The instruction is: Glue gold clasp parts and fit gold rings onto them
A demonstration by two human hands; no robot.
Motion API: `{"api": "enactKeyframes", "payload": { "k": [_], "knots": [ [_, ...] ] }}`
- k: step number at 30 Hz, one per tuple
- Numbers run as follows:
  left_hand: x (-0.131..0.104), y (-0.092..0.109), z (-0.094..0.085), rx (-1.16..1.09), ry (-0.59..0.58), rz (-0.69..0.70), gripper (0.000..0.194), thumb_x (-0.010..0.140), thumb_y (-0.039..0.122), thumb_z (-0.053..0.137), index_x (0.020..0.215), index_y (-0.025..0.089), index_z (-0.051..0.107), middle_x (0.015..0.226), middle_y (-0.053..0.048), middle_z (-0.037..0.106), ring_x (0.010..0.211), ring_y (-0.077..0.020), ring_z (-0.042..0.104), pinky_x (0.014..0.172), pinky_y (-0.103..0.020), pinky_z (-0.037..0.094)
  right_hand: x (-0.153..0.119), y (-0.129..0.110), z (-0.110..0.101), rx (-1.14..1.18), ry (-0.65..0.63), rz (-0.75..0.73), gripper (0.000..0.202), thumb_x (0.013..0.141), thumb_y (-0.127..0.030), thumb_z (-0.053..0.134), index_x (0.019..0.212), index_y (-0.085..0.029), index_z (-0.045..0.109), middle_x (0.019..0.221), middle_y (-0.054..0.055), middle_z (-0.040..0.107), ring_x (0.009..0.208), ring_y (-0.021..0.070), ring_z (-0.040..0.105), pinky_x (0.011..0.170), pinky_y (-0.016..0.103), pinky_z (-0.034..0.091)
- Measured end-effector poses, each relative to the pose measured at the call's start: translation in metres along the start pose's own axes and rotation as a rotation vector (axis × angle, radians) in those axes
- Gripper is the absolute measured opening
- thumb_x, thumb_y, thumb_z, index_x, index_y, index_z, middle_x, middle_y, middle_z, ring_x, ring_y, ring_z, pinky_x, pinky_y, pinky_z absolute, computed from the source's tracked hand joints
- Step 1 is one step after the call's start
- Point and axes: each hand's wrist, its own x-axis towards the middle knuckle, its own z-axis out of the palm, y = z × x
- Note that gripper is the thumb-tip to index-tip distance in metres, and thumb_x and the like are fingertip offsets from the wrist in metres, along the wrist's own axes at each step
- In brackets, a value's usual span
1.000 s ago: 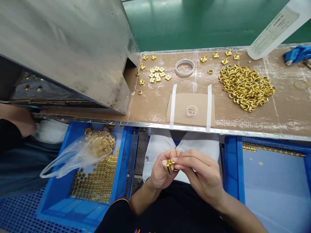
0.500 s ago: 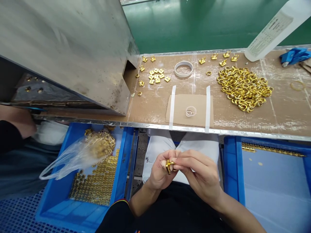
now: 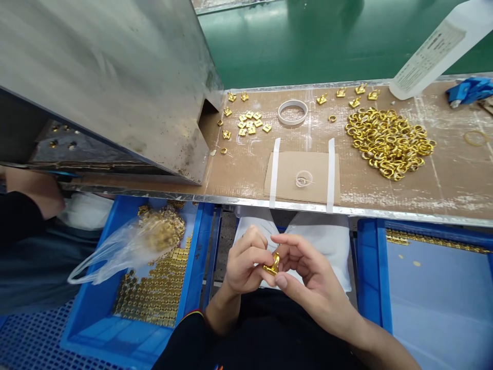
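Above my lap, my left hand [image 3: 247,263] pinches a small shiny gold metal fitting [image 3: 272,265] between thumb and fingers. A flat base and a raised curved part show on this fitting; the fingers cover some of it. Close on its right side is my right hand [image 3: 314,285], with thumb and fingers apart and curved around the fitting. Whether those fingertips touch it I cannot tell. On the bench in front, a taped cardboard piece [image 3: 283,192] carries a small clear round dish [image 3: 304,179].
Gold rings [image 3: 389,141] lie heaped on the bench, right. Small gold square pieces [image 3: 250,123] and a tape roll [image 3: 292,112] lie further left. A metal housing [image 3: 154,92] stands left. Blue bins [image 3: 208,246] flank my legs. A white bottle [image 3: 429,59] leans back right. Another person's arm [image 3: 34,192] is left.
My right hand has released its pinch on the gold fitting and spread its fingers. My left hand has turned over, now gripping the fitting from above, and the fitting has turned.
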Motion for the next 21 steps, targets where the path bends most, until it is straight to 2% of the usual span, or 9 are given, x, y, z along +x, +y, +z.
{"api": "enactKeyframes", "payload": {
  "k": [3,6,10,15,21],
  "knots": [
    [-0.001,-0.001,-0.004,0.063,-0.044,0.067,0.022,0.095,0.044,0.066,0.090,0.023,0.068,0.066,0.002,0.049,0.061,-0.0150,0.048,0.057,-0.030,0.036,0.002,-0.003,-0.004,0.029,-0.003,0.023,0.037,0.092,-0.033,0.074,0.125,-0.025,0.060,0.090,0.002,0.071,0.083,0.0147,0.070,0.078,0.028,0.062],
    [-0.003,-0.002,-0.007,0.085,-0.079,0.076,0.017,0.094,0.040,0.067,0.094,0.023,0.070,0.071,0.000,0.053,0.064,-0.0154,0.051,0.059,-0.031,0.040,0.003,-0.004,-0.008,0.013,-0.005,0.007,0.037,0.090,-0.029,0.077,0.123,-0.024,0.061,0.091,0.002,0.072,0.081,0.0144,0.071,0.077,0.028,0.063],
    [0.001,0.001,-0.010,0.077,-0.105,0.060,0.012,0.094,0.034,0.069,0.101,0.024,0.070,0.075,0.000,0.057,0.066,-0.0156,0.055,0.061,-0.030,0.044,0.002,-0.002,-0.011,-0.071,-0.013,-0.106,0.037,0.093,-0.027,0.075,0.127,-0.025,0.059,0.093,0.002,0.072,0.078,0.0138,0.072,0.075,0.028,0.064],
    [0.007,0.005,-0.011,0.019,-0.085,0.036,0.028,0.089,0.042,0.074,0.109,0.024,0.066,0.080,-0.001,0.061,0.068,-0.0154,0.060,0.061,-0.028,0.048,0.001,0.003,-0.012,-0.221,0.029,-0.257,0.040,0.093,-0.028,0.074,0.130,-0.026,0.058,0.093,0.003,0.074,0.078,0.0158,0.072,0.075,0.031,0.064],
    [0.005,0.006,-0.010,-0.012,-0.059,0.028,0.030,0.087,0.045,0.074,0.108,0.025,0.066,0.081,0.000,0.060,0.068,-0.0144,0.060,0.059,-0.027,0.049,0.001,0.007,-0.014,-0.260,0.017,-0.323,0.040,0.094,-0.030,0.073,0.131,-0.026,0.058,0.096,0.006,0.076,0.081,0.0175,0.072,0.074,0.033,0.064]
  ]
}}
